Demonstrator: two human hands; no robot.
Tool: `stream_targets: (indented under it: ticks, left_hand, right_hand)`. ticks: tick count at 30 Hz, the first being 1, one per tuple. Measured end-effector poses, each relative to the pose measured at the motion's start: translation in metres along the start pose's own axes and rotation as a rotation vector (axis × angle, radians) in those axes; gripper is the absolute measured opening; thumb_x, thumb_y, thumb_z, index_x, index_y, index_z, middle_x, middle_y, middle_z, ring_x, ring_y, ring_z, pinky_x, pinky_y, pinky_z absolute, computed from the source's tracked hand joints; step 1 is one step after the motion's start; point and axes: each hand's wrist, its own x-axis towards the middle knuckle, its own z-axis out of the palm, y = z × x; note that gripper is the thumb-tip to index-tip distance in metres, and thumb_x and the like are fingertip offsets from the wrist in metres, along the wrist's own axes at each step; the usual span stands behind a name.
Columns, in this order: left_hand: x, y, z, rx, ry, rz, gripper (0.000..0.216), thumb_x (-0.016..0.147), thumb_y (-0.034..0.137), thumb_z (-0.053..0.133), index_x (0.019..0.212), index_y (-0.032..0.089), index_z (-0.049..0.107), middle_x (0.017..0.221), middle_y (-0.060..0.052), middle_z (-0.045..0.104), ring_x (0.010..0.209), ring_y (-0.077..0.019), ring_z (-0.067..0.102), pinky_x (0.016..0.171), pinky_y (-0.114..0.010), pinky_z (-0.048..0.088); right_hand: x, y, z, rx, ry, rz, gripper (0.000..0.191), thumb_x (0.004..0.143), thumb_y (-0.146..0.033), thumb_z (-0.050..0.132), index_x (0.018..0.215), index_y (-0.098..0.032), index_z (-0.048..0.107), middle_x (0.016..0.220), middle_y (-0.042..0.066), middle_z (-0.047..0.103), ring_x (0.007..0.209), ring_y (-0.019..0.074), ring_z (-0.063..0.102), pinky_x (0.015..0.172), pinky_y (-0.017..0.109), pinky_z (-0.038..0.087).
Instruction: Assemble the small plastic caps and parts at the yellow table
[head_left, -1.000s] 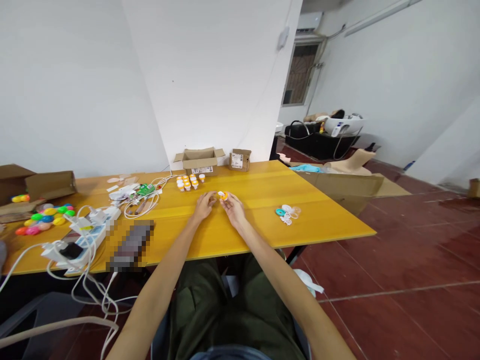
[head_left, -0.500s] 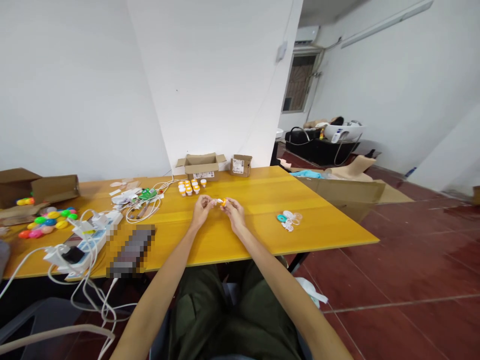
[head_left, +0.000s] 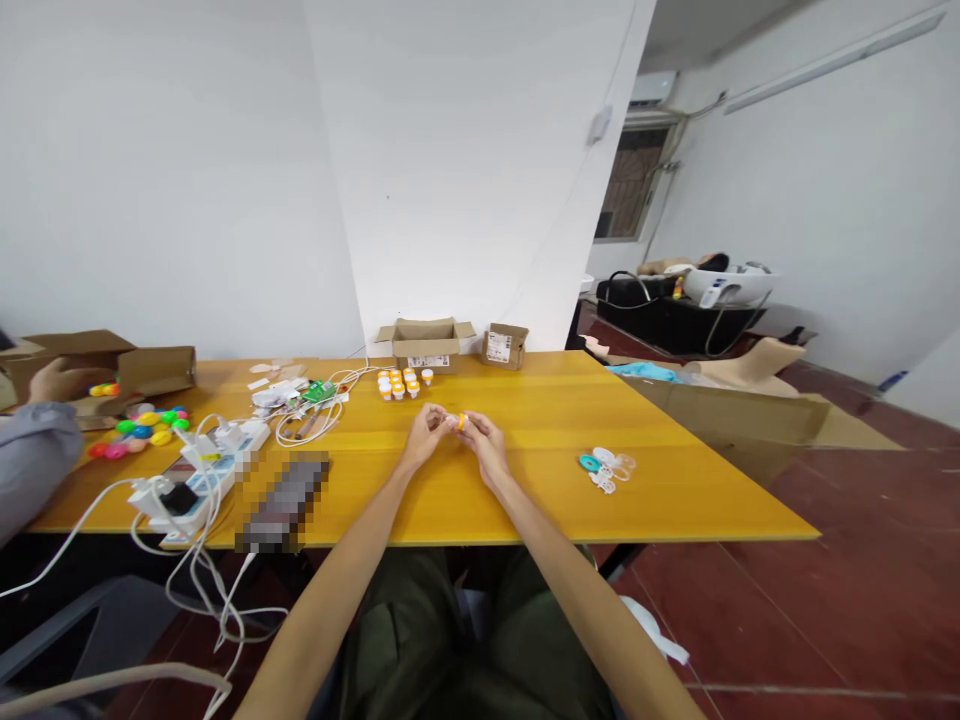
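Over the middle of the yellow table [head_left: 675, 500], my left hand [head_left: 425, 430] and my right hand [head_left: 485, 440] meet, fingers pinched together. Between their fingertips sits a small orange-and-white cap piece [head_left: 459, 422]; both hands grip it. Just beyond them stands a cluster of several small white bottles with orange caps [head_left: 401, 383]. To the right of my right hand lie a teal ring and some clear and white small parts [head_left: 604, 467].
Two open cardboard boxes [head_left: 426, 343] stand at the table's far edge. A power strip with white cables [head_left: 199, 470] and colourful plastic eggs [head_left: 139, 430] lie at the left, where another person's sleeve and hand [head_left: 45, 420] reach a box. Flattened cardboard [head_left: 720, 400] leans at the right.
The view has swung left and another person's arm now shows at the left edge. My hands stay together on the small orange piece, held slightly above the table.
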Motion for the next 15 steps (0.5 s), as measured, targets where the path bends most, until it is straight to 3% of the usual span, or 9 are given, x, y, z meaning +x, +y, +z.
stream_targets:
  ticks: [15]
  left_hand:
    - [-0.0028,0.0043,0.0017,-0.011,0.023,-0.013,0.033,0.071,0.041,0.078,0.087,0.021,0.058,0.077,0.0,0.067,0.074,-0.0157,0.065,0.075,-0.029,0.05]
  right_hand:
    - [-0.0019,-0.001,0.0011,-0.096,-0.036,-0.07,0.037,0.053,-0.04,0.087,0.08,-0.021,0.071,0.084,0.004,0.074,0.084,0.021,0.067,0.075,0.033,0.057]
